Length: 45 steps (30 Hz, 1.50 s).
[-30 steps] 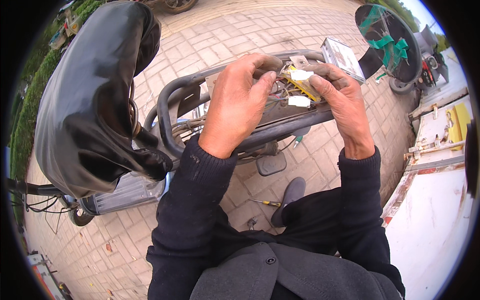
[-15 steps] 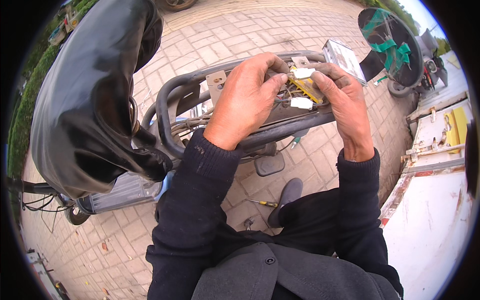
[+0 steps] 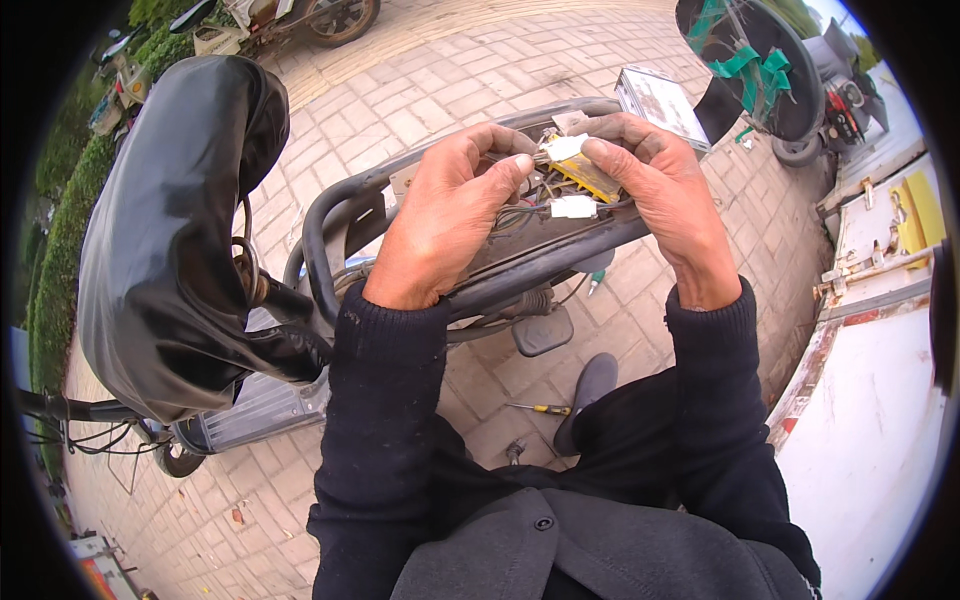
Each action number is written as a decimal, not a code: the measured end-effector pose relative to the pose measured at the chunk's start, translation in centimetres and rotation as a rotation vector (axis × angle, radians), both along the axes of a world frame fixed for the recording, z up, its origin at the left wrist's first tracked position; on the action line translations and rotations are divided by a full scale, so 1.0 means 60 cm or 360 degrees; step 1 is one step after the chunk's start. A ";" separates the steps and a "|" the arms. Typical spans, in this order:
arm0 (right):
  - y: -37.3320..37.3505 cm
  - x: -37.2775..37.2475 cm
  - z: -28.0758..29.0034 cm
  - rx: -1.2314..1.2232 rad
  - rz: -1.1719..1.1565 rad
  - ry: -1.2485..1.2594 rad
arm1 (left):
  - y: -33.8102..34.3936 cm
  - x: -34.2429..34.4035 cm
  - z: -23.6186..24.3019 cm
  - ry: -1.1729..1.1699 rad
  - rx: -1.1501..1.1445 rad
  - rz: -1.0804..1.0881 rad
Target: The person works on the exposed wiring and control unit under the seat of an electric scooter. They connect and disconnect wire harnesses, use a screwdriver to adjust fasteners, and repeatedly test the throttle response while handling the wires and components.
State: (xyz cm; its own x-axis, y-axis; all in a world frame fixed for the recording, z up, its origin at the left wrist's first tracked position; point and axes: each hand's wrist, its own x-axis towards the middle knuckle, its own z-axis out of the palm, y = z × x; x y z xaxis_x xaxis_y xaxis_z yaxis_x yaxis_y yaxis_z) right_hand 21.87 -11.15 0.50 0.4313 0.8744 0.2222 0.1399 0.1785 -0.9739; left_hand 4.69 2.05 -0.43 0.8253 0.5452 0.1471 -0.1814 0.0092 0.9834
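My right hand pinches a white plastic plug connector between thumb and fingers, over the rear frame of an electric scooter. My left hand is curled at the connector's left end, where thin wires show. Its thumb and forefinger are close together, and what lies between them is too small to make out. A second white connector rests just below, among loose wires. Behind both connectors sits a yellow-edged metal box, partly covered by my right hand. The black tube frame runs around these parts.
A black scooter seat stands tilted up at left. Beyond the frame are a silver box and a round black part with green tape. A screwdriver lies on the paving near my shoe. A white metal panel stands at right.
The view has shifted, showing more of the parked motorcycle at the top. My left thumb and forefinger have drawn slightly left from the connector's body. My right hand still holds it.
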 end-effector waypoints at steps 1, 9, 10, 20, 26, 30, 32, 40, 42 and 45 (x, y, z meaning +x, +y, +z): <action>0.000 0.001 -0.001 0.0021 0.0011 -0.0007 | 0.000 0.000 0.000 0.0011 0.0001 0.0008; 0.003 0.000 -0.002 0.0000 -0.0029 -0.0079 | -0.004 0.005 0.002 0.0026 -0.0043 0.0112; 0.003 0.000 -0.002 0.0004 -0.0045 -0.0087 | -0.005 0.006 0.002 0.0037 -0.0051 0.0133; -0.006 0.013 -0.009 0.0085 -0.0114 -0.0474 | 0.002 0.009 0.006 0.0073 -0.0247 0.0117; 0.009 0.015 -0.025 0.0172 -0.0355 -0.0742 | 0.010 0.016 0.015 0.0180 -0.0037 0.0202; 0.022 0.003 -0.024 0.0254 -0.0586 -0.0766 | 0.009 0.011 0.033 0.0098 0.0427 0.0321; 0.026 -0.005 -0.022 0.0279 -0.0744 -0.0848 | 0.012 0.005 0.044 0.0154 0.0611 0.0302; 0.020 -0.015 -0.012 0.0314 -0.0708 -0.0822 | 0.002 0.023 0.046 0.0126 0.0775 0.0267; 0.016 -0.012 -0.010 0.0324 -0.0671 -0.0866 | -0.006 0.030 0.040 0.0142 0.0756 0.0230; 0.008 -0.005 -0.011 0.0253 -0.0622 -0.0883 | -0.011 0.038 0.031 0.0146 0.0920 0.0258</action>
State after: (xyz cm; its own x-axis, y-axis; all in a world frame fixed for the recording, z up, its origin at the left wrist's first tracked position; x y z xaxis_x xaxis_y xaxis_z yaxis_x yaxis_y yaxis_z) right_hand 21.55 -10.66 -0.13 0.4935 0.6167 0.6133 0.6923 0.1484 -0.7062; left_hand 7.00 1.41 1.44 0.7615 0.5181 0.3894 -0.0503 -0.5517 0.8325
